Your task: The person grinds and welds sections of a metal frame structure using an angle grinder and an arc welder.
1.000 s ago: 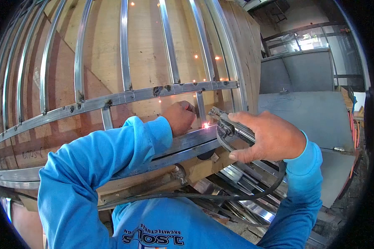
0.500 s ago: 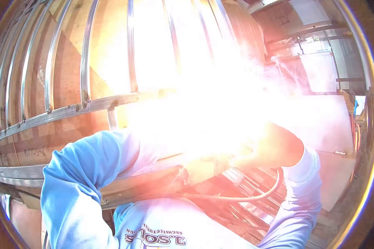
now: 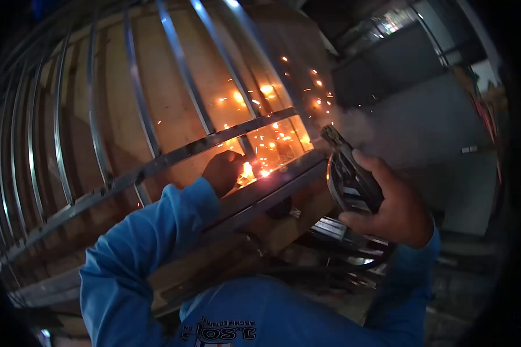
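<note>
At bottom ctr., nearest the cam., blue shirt (image 3: 272, 309) w/ dark lettering. Just past it, dark cable (image 3: 330, 269) runs roughly L–R. R hand (image 3: 396, 202) grips the welding clamp (image 3: 359, 173), thumb on near side, fingers on far side. Clamp sits R of ctr., by R end of lower rail (image 3: 295, 168); long axis diag., tip up & L, handle down & R into palm. L hand (image 3: 223, 172) is near short bar (image 3: 246, 146); fingertips unclear in glare, can't tell if holding anything. Orange glow (image 3: 247, 174) & sparks (image 3: 275, 137) btwn. hands. Beyond: upper rail (image 3: 185, 151), long bars (image 3: 138, 87), wood panel (image 3: 111, 69) behind. Thin smoke (image 3: 353, 124) near clamp tip; far R, dim grey panel (image 3: 434, 133).
</note>
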The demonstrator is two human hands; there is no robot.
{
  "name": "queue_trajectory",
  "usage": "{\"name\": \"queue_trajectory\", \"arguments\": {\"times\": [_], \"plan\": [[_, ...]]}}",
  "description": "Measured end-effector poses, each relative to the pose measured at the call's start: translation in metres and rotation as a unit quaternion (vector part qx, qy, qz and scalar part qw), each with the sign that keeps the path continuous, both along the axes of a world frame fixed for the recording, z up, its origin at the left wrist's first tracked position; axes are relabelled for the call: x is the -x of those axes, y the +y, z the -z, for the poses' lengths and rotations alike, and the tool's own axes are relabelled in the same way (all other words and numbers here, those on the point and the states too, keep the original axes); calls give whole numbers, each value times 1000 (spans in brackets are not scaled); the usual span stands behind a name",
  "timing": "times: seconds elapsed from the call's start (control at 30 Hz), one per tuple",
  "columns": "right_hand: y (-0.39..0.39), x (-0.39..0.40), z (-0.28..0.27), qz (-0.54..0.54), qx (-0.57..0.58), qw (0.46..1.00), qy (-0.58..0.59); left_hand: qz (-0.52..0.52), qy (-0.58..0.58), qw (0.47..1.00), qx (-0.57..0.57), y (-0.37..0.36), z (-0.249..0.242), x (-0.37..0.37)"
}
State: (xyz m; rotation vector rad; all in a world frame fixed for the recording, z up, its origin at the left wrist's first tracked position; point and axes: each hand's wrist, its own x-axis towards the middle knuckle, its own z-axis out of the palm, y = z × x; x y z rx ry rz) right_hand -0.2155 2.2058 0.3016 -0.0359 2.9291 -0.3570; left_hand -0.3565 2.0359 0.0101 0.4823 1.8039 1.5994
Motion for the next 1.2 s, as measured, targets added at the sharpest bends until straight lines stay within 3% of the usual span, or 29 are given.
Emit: {"name": "queue_trajectory", "arguments": {"times": [0.17, 0.23, 0.33, 0.43, 0.53, 0.6, 0.7, 0.73, 0.8, 0.83, 0.87, 1.0, 1.13, 1.2], "plan": [[32, -113, 23, 212, 203, 951, 94, -40, 18, 999, -19, 2, 19, -2], [32, -156, 34, 298, 265, 908, 132, -32, 180, 981, 61, -2, -6, 1], [34, -223, 61, 368, 338, 852, 156, -90, 346, 929, 97, 1, -22, -8], [21, -268, 80, 405, 351, 821, 196, -6, 467, 874, 132, 3, -33, -12], [10, -299, 92, 423, 312, 820, 227, 61, 582, 780, 221, 0, -18, -1], [8, -315, 104, 406, 304, 818, 271, 48, 502, 801, 322, 6, -55, -11], [2, -331, 112, 418, 316, 804, 282, -67, 488, 839, 229, -9, -88, -37], [2, -334, 113, 426, 317, 800, 280, -77, 516, 827, 207, -18, -88, -45], [1, -337, 117, 439, 320, 793, 276, -89, 473, 857, 181, -39, -77, -67], [5, -339, 125, 438, 299, 800, 281, -91, 504, 843, 163, -50, -55, -75], [11, -342, 138, 437, 278, 807, 285, -49, 493, 830, 257, -67, -26, -81], [21, -317, 148, 426, 281, 806, 298, -26, 473, 819, 324, -86, -44, -117], [26, -279, 140, 412, 349, 795, 276, -28, 583, 745, 323, -85, -56, -131], [32, -263, 143, 385, 348, 804, 290, -26, 585, 741, 328, -86, -57, -132]]}}
